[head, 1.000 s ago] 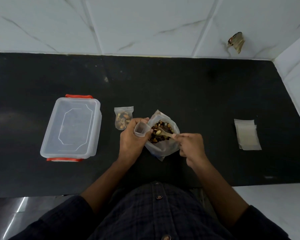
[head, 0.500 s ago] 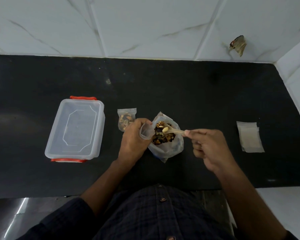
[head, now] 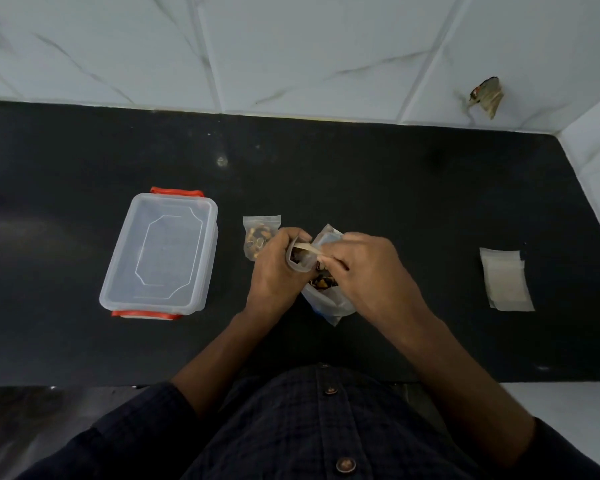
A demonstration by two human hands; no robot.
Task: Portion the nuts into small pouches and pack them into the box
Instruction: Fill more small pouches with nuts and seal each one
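My left hand point(head: 274, 271) grips a small clear pouch point(head: 300, 259) with its mouth held open; a few nuts show inside. My right hand point(head: 368, 271) pinches a small wooden spoon point(head: 309, 250) whose tip is inside that pouch. Under both hands sits the large plastic bag of mixed nuts point(head: 329, 296), partly hidden. A filled, sealed pouch point(head: 258, 233) lies flat just left of my left hand. The clear plastic box point(head: 163, 254) with red latches stands at the left, its lid on.
A stack of empty pouches point(head: 504, 278) lies on the black counter point(head: 395, 188) at the right. White tiled walls close the back and right side. The counter's front edge runs just before my body.
My right hand lifted the spoon with nuts out of the large bag, swung left, and now has its tip in the small pouch held by my left hand.
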